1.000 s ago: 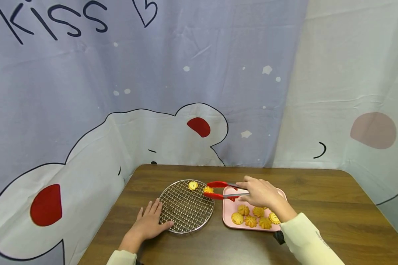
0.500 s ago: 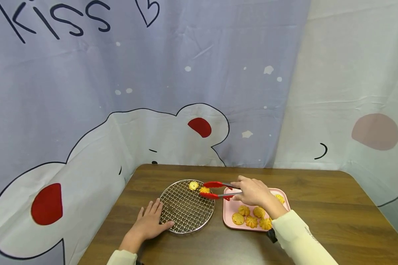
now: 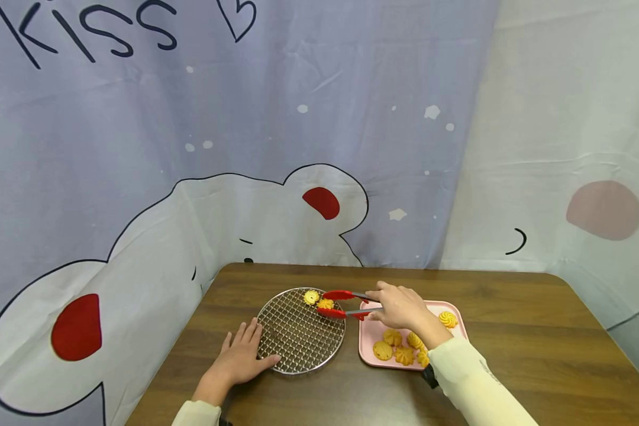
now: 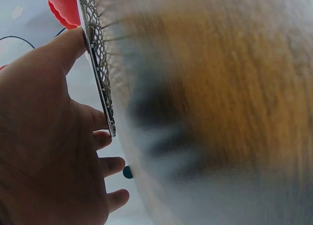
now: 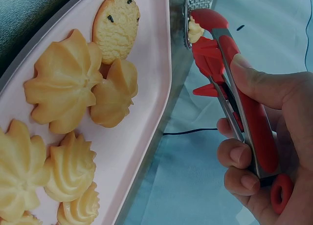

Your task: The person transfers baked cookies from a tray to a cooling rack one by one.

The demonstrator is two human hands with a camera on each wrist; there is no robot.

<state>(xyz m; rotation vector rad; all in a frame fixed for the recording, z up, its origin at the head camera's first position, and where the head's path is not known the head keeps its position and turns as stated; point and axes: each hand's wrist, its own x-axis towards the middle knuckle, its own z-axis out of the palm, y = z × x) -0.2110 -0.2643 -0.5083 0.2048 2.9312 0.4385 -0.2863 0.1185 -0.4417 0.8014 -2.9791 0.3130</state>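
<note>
One ridged golden cookie [image 3: 326,303] lies toward the far right of the rack [image 3: 298,337], between the red heads [image 3: 338,294] of the tongs [image 5: 250,107]; whether they press on it, I cannot tell. The right hand [image 3: 402,306] holds the tongs, its grip pinching them, thumb on one red-faced arm and fingers curled round the other; a red ring [image 5: 289,187] shows near the palm. The tongs' arms are silver, parted toward the heads. The left hand [image 3: 239,355] has its grip spread, thumb on the near rim of the rack and other fingers at its left edge. The rack is round, wire mesh in a thin metal ring, and carries a second cookie [image 3: 311,297] near the far rim, pale yellow, scalloped, just beside the first. To the right, apart from the rack, lies the tray [image 3: 370,331], pink, shallow, with rounded corners. In it are several more: an oval cookie [image 5: 116,28] with dark bits, star cookies [image 5: 63,85] with deep ridges, and swirl cookies [image 5: 72,168]; in the head view one swirl lies alone toward the far right corner while the others in sight cluster along the near side, the right sleeve [image 3: 468,378] hiding part of them. Rack and tray rest on a brown wooden bench [image 3: 511,343], a printed cloth [image 3: 415,148] behind.
</note>
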